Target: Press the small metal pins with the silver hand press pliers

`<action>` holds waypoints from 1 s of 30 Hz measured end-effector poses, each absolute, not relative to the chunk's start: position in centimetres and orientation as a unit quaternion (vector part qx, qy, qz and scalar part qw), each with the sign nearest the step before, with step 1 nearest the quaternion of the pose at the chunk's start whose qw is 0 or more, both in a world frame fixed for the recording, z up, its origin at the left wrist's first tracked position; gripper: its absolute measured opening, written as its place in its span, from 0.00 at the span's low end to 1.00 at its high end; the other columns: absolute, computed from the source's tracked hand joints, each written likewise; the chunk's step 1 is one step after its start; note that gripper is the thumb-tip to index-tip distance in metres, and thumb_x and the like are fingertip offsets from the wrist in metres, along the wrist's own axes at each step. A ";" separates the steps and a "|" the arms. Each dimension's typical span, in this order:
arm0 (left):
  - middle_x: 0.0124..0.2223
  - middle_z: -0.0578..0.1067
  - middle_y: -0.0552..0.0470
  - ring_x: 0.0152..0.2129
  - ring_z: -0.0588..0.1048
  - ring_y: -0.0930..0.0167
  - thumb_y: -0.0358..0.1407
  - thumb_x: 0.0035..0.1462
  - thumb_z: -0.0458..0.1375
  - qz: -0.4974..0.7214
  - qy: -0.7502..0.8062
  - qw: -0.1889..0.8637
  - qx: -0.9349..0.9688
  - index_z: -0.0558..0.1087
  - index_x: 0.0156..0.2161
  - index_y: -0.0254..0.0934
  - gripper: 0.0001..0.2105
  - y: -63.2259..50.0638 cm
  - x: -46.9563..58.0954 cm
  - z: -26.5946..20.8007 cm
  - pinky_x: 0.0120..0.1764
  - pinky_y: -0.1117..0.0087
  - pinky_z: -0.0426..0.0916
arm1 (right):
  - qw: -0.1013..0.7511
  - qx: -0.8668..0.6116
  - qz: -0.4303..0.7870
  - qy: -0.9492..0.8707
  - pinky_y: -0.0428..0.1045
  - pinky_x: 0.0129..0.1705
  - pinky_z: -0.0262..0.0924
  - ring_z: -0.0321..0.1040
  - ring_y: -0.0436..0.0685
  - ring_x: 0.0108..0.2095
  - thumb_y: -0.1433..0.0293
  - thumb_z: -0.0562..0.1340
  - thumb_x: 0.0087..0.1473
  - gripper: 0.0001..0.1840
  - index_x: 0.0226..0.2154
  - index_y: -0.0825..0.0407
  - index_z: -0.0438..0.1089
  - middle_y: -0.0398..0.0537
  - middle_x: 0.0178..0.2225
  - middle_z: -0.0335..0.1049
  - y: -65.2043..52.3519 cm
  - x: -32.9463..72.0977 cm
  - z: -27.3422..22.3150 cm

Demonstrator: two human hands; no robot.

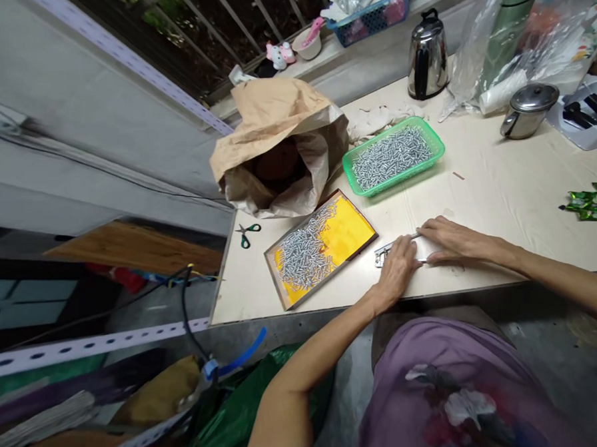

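Note:
A flat, light metal piece (381, 257) with cut-outs at its left end lies on the table near the front edge. My left hand (400, 270) is closed over its middle, hiding much of it. At its right end, my right hand (452, 239) grips the piece with thumb and fingers apart across its width. Left of my hands, a shallow tray (353, 224) with a yellow bottom holds many small silver metal pins or screws (305, 256). Behind it, a green plastic basket (350, 174) is filled with similar pieces (394, 157).
An open brown paper bag (282, 111) stands behind the tray, and green-handled scissors (248, 234) lie left. A steel kettle (426, 57), a lidded steel cup (527, 111) and a plastic bag (475, 61) stand at the back right. Green wrapped packets (588, 203) lie far right.

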State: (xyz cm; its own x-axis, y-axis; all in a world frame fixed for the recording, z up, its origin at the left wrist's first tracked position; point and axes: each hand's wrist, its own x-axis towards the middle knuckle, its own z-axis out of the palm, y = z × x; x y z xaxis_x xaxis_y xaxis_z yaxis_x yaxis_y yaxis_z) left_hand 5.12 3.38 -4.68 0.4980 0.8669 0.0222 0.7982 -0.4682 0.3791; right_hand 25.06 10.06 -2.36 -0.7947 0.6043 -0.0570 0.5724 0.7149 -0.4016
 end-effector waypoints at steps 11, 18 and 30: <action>0.58 0.70 0.37 0.61 0.63 0.58 0.39 0.65 0.50 0.169 0.479 0.216 0.834 0.64 0.57 0.35 0.18 -0.8 8.0 -5.4 0.63 0.45 0.57 | 0.042 -0.390 0.086 -0.916 0.59 0.41 0.60 0.65 0.64 0.41 0.74 0.51 0.61 0.14 0.33 0.52 0.72 0.56 0.36 0.71 13.4 21.1 -2.0; 0.50 0.76 0.37 0.52 0.73 0.55 0.35 0.63 0.52 0.131 0.473 0.318 0.811 0.72 0.51 0.35 0.15 -1.3 7.8 -3.9 0.57 0.53 0.69 | 0.034 -0.153 0.121 -0.980 0.56 0.39 0.62 0.63 0.62 0.43 0.77 0.57 0.53 0.12 0.28 0.46 0.73 0.52 0.37 0.72 8.3 14.4 -2.1; 0.37 0.78 0.44 0.36 0.76 0.64 0.36 0.64 0.51 0.285 0.652 0.043 0.702 0.77 0.38 0.39 0.12 3.5 -5.8 -1.1 0.42 0.57 0.74 | 0.254 -0.189 0.208 -0.926 0.55 0.42 0.65 0.67 0.59 0.40 0.71 0.49 0.63 0.13 0.38 0.50 0.68 0.52 0.35 0.72 12.5 13.7 2.3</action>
